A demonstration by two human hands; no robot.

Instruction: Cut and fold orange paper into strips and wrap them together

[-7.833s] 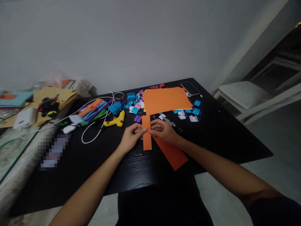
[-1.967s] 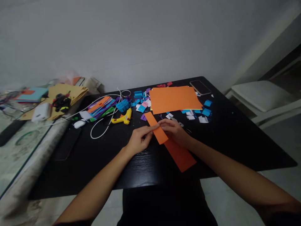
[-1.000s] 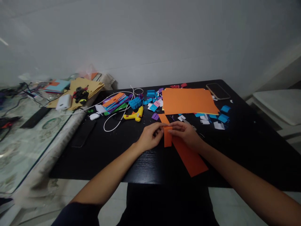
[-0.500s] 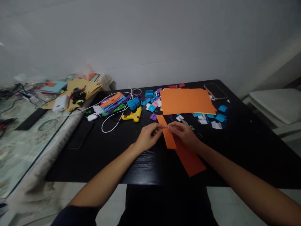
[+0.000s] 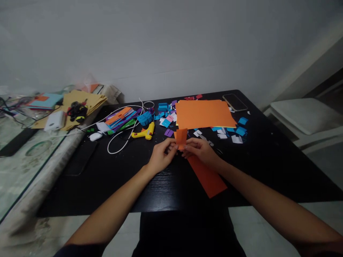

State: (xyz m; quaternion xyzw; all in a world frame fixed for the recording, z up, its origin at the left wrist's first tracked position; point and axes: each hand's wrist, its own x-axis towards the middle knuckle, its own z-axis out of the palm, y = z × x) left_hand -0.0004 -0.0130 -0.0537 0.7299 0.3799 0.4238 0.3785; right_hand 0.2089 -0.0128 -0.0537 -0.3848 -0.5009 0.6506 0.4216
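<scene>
Both of my hands pinch a folded strip of orange paper (image 5: 182, 137) over the middle of the black table. My left hand (image 5: 162, 156) grips its left edge near the fold, fingers curled and thumb on top. On the opposite edge, my right hand (image 5: 203, 152) has its thumb and fingertips closed. One half of the strip stands up, doubled back over the other. Beneath my right hand lies a longer orange paper strip (image 5: 207, 176), slanting toward the table's front edge. Just behind the hands rests a stack of large orange sheets (image 5: 205, 113) with a yellow edge showing under it.
A yellow glue gun (image 5: 144, 132) lies left of the hands beside a looped white cable (image 5: 109, 142). Bundles of coloured paper strips (image 5: 120, 119) and small cut pieces (image 5: 166, 123) are scattered behind. A phone (image 5: 235, 102) lies back right; scissors (image 5: 207, 140) are partly hidden behind my right hand.
The near half of the orange strip has been folded up and away from me; before, it lay flat and extended toward me. The whole view has shifted slightly.
</scene>
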